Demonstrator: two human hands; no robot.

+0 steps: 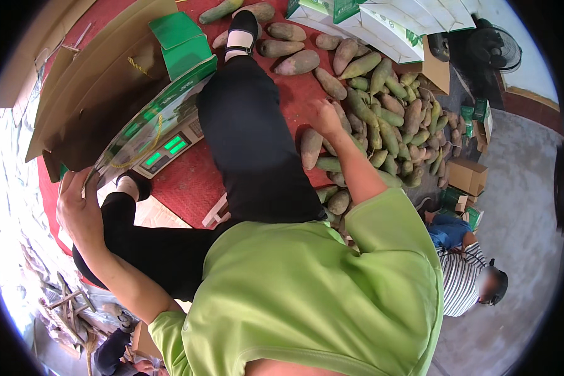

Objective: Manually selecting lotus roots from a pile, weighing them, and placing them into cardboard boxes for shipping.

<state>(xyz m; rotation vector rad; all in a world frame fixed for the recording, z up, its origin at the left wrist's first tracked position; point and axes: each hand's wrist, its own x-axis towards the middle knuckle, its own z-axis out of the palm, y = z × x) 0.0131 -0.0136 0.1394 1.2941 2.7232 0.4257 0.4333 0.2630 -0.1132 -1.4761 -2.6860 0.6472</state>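
My left hand is closed on the near edge of an open cardboard carton, brown inside and green and white outside. The carton stands by a digital scale with lit green displays. Over the red mat, my right hand is beside a heap of long green and pinkish-brown radishes. Its fingers look bent but blur into the mat, so whether they hold anything cannot be made out. One stout pinkish radish lies just below that hand. Several more radishes lie scattered near my outstretched foot.
White and green cartons stand beyond the heap, with a black fan at the far right. A small brown box is right of the heap. A person in a striped top is at the lower right; another person's arm shows lower left.
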